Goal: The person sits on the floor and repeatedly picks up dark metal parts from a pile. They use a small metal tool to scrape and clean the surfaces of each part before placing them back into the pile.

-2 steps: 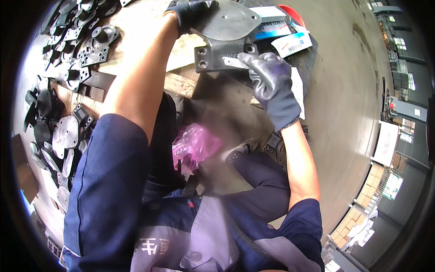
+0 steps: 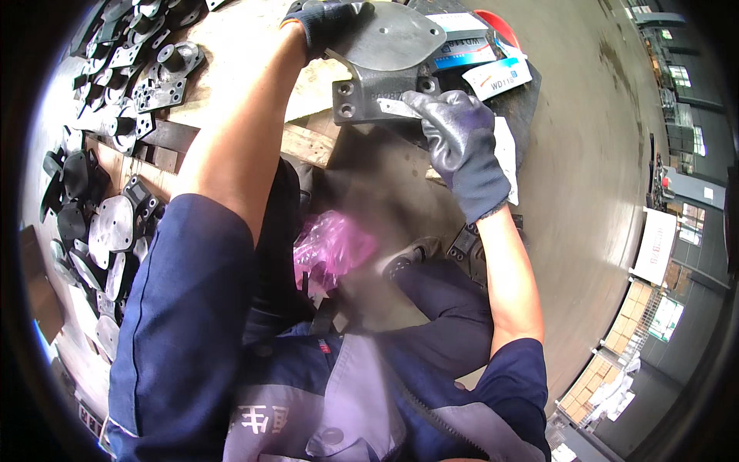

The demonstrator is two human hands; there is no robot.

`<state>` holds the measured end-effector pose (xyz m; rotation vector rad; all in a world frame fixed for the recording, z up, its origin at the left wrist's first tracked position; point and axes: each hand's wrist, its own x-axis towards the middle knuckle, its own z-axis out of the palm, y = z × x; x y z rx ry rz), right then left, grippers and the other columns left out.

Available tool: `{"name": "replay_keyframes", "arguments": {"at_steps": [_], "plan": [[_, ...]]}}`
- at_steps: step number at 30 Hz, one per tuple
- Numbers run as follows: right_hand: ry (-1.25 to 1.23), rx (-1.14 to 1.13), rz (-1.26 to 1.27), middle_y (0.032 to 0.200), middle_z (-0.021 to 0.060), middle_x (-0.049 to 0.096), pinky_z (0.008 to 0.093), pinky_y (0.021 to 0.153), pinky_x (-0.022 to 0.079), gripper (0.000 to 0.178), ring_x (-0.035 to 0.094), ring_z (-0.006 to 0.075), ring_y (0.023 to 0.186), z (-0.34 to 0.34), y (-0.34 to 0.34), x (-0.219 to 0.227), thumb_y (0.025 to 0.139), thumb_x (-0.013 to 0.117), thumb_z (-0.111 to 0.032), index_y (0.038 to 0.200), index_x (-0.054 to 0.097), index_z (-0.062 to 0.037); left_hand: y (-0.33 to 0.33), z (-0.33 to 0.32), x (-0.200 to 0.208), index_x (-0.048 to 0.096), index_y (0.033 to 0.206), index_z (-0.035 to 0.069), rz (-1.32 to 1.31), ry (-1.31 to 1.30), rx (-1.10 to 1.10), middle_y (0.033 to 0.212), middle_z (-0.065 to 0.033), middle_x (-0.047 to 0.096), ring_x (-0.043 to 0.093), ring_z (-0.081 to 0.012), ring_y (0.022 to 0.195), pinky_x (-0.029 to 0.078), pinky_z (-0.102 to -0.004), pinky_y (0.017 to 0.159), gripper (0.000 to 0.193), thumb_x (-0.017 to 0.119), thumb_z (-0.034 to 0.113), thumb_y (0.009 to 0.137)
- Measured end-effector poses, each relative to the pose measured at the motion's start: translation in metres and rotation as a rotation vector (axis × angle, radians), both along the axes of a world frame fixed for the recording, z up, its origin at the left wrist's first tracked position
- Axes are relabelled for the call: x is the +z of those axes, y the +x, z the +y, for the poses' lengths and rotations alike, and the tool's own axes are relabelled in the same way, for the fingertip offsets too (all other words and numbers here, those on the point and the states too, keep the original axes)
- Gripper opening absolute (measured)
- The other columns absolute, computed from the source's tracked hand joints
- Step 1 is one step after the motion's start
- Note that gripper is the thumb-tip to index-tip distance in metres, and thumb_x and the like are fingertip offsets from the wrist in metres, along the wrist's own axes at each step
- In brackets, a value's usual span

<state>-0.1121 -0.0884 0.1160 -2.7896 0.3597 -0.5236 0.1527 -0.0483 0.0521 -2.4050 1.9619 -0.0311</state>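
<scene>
A dark grey metal bracket with a smooth oval plate and a drilled foot lies at the top of the view. My left hand, in a dark glove with an orange cuff edge, grips the plate's left side; the picture's upper edge partly cuts it off. My right hand, gloved in grey and black, is closed around a thin, pale, flat blade-like tool. The tool's tip points left and lies over the bracket's foot; whether it touches is hard to tell. Its rear end is hidden in the fist.
White-and-blue printed packets and a red round rim lie right of the bracket. Many similar metal brackets crowd the left. Below are a wooden pallet and pink plastic film. Stacked cartons stand far right.
</scene>
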Motion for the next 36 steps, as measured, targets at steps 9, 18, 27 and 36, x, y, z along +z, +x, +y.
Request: {"name": "replay_keyframes", "arguments": {"at_steps": [9, 18, 27, 36], "plan": [[-0.237, 0.098, -0.026, 0.067, 0.0103, 0.060, 0.0360, 0.051, 0.046, 0.035, 0.058, 0.0255, 0.056, -0.004, 0.015, -0.008, 0.070, 0.060, -0.002, 0.100, 0.072, -0.0159, -0.004, 0.011, 0.021, 0.052, 0.121, 0.005, -0.025, 0.011, 0.012, 0.105, -0.0217, 0.063, 0.064, -0.0366, 0.093, 0.049, -0.0536, 0.073, 0.042, 0.040, 0.033, 0.092], [-0.196, 0.001, -0.013, 0.062, 0.0056, 0.058, 0.0294, 0.049, 0.045, 0.011, 0.056, 0.0179, 0.054, -0.014, 0.006, -0.023, 0.082, 0.068, -0.018, 0.091, 0.074, -0.0183, 0.000, 0.008, 0.018, 0.054, 0.114, 0.003, -0.076, 0.003, -0.068, 0.093, -0.0223, 0.064, 0.066, -0.0369, 0.082, 0.050, -0.0518, 0.063, 0.043, 0.050, 0.035, 0.086], [-0.295, -0.005, 0.051, 0.082, 0.0041, 0.065, 0.0359, 0.063, 0.049, 0.030, 0.062, 0.0239, 0.076, -0.024, -0.004, -0.022, 0.077, 0.061, -0.009, 0.099, 0.071, -0.0260, 0.007, 0.008, 0.002, 0.051, 0.118, 0.002, -0.113, -0.101, -0.107, 0.091, -0.0234, 0.063, 0.066, -0.0355, 0.080, 0.051, -0.0510, 0.062, 0.048, 0.052, 0.036, 0.084], [-0.171, -0.007, -0.007, 0.062, 0.0094, 0.055, 0.0340, 0.050, 0.042, 0.027, 0.056, 0.0239, 0.056, -0.024, -0.015, -0.004, 0.076, 0.058, 0.000, 0.094, 0.073, -0.0140, 0.008, 0.004, 0.007, 0.053, 0.117, 0.001, -0.060, -0.011, -0.076, 0.095, -0.0199, 0.065, 0.065, -0.0334, 0.087, 0.052, -0.0463, 0.066, 0.042, 0.044, 0.032, 0.090]]}}
